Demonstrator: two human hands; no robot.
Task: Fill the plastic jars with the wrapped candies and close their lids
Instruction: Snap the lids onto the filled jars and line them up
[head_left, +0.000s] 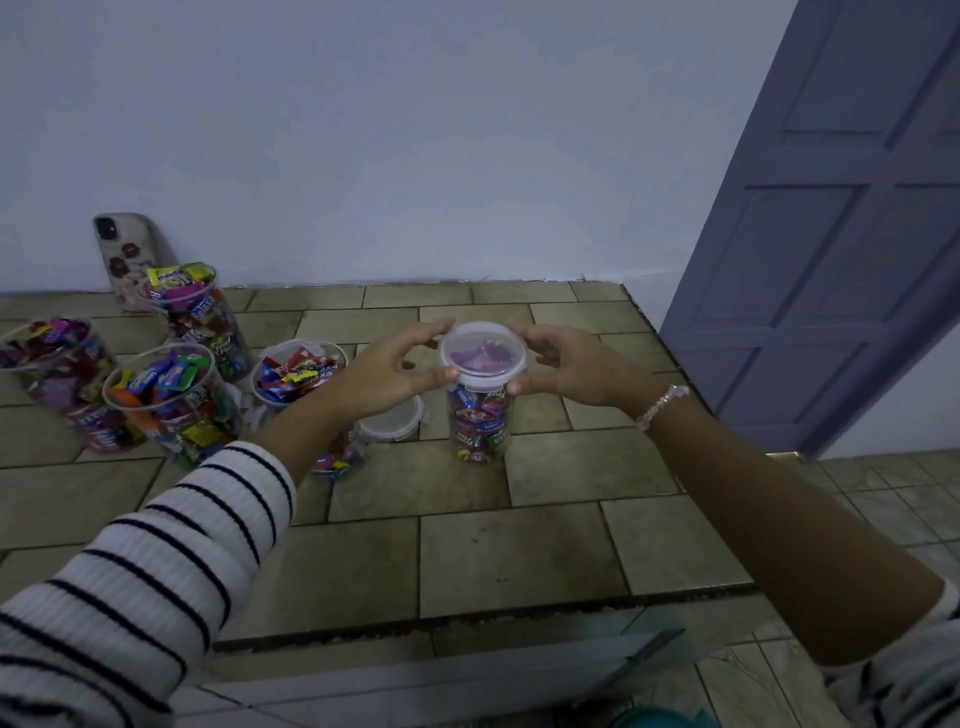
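Head view: the left forearm hides part of one open jar (298, 371) and a spare lid (397, 421) just behind the wrist, while the leftmost jar (49, 364) is cut off by the frame. The candy-filled jar (480, 421) stands upright mid-counter (519, 551), well back from the front edge and apart from the right edge by the door (831, 260). Left hand (387, 376) and right hand (569, 366) both curl round the rim of its lid (483, 356), thumbs low, fingers high
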